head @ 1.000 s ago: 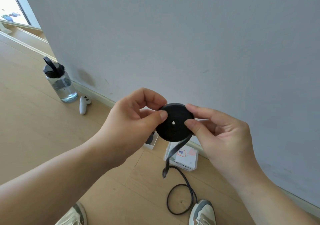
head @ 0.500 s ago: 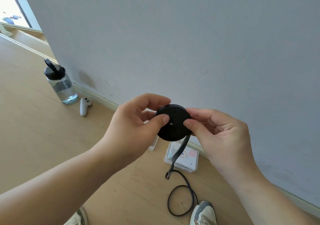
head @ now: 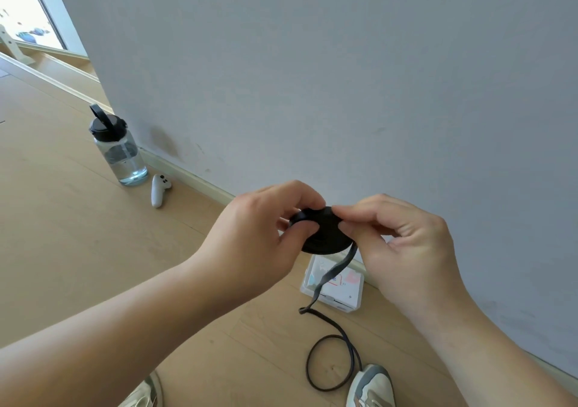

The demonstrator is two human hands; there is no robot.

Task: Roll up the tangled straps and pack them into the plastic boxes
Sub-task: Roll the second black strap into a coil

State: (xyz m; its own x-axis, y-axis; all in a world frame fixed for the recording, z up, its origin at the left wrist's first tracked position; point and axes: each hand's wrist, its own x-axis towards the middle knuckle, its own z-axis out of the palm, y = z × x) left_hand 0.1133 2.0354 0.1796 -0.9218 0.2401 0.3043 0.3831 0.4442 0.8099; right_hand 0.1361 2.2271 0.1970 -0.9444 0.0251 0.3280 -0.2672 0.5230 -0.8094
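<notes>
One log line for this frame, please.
step: rolling, not yet packed | left hand: pinches strap roll | right hand: pinches same roll | loose tail: hangs to floor, looped | plastic box: on floor by wall

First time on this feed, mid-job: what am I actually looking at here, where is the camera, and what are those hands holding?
There is no machine here: these are a person's two bare hands, seen by one wide-angle camera worn on the head, looking forward and down. The left hand and right hand both pinch a black rolled strap with curled fingers, holding it in the air. Its loose tail hangs down and ends in a loop on the wooden floor. Below the hands a clear plastic box lies by the wall. Further left are a water bottle and a white controller. The person's shoes show at the bottom edge.
</notes>
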